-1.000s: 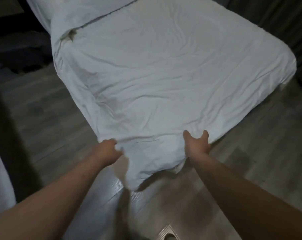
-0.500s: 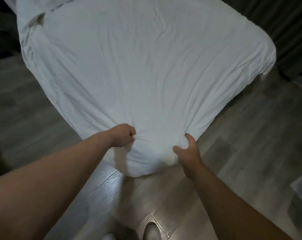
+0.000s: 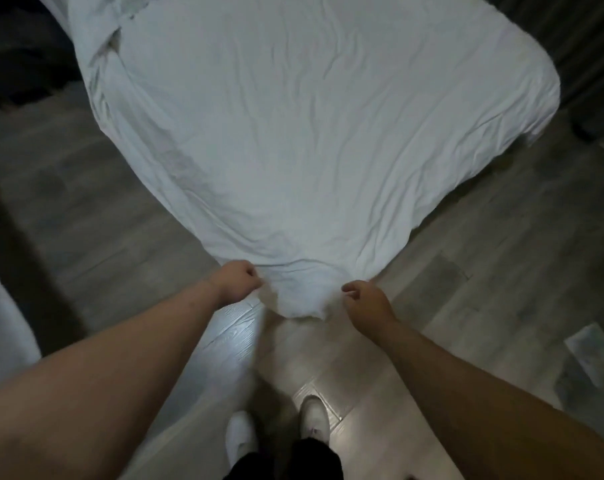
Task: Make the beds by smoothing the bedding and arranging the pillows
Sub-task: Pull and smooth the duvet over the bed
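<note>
The white duvet [image 3: 293, 133] lies spread over the bed [image 3: 99, 91], its near corner hanging off the bed's foot. The left hand [image 3: 236, 280] grips that corner in a fist. The right hand [image 3: 366, 303] curls against the corner's other side, but I cannot tell whether it holds the cloth.

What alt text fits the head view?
A person's left hand grips the near corner of a wrinkled white duvet covering a bed; right hand curls against the same corner, grip unclear. Below, white shoes stand on grey wood floor.
</note>
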`<state>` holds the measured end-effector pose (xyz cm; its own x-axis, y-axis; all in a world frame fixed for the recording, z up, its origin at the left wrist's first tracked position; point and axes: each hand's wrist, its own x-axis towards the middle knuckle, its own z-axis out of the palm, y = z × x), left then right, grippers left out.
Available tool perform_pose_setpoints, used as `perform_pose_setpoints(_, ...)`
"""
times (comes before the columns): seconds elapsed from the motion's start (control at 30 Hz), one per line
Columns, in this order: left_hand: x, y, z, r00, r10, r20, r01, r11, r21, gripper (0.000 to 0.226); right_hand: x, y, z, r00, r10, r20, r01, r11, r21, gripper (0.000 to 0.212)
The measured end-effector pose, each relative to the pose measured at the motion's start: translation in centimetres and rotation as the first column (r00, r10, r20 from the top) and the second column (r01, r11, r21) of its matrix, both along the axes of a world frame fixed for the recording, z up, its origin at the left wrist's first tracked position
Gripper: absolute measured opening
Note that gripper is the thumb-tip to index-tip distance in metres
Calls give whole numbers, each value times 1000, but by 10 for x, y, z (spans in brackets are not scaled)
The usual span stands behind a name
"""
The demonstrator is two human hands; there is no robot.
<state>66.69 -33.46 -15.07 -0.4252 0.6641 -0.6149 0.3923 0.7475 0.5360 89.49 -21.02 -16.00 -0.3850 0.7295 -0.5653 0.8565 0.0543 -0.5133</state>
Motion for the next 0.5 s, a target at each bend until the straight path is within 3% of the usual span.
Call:
perform_pose_setpoints(0.23, -28, -103, 105, 991, 84, 101, -82, 996, -19, 13, -18, -71, 109, 983, 176, 59, -178, 984, 30, 25)
perform_pose_setpoints(0.37, -42, -167, 147, 978, 192, 78, -192, 981, -8, 15, -36, -109, 141, 923, 374, 91, -377, 926, 17, 25)
perform_pose_setpoints(0.5, -58, -201, 168, 987, 156, 36, -157, 987, 21, 14, -78, -116, 163, 877, 473, 85, -478, 878, 41, 27)
